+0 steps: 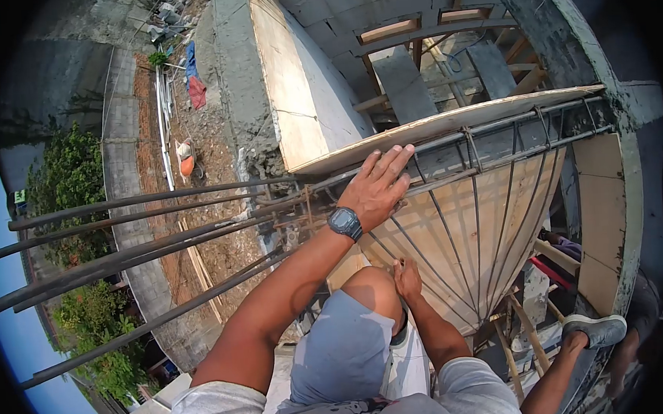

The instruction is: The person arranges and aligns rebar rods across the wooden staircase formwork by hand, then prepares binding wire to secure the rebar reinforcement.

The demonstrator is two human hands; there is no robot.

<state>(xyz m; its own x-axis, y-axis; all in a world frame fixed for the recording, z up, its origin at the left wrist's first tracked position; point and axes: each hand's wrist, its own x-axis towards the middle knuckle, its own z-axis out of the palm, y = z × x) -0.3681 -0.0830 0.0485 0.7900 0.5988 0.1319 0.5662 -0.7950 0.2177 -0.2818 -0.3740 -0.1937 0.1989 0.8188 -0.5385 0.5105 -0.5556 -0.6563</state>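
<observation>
My left hand, with a black digital watch on its wrist, lies across the upper steel reinforcing bars. Its fingers are stretched out towards the edge of a plywood panel, and its thumb is lower, by the bars. Beside my bent knee, my right hand is closed near the thin bent steel rods. What its fingers hold, if anything, is hidden. Behind those rods a plywood sheet slopes downward.
Long reinforcing bars jut out to the left over a drop. Far below are a paved strip and rubble. My shoe rests by the concrete edge at right. Wooden props stand underneath. Part of another person shows at lower right.
</observation>
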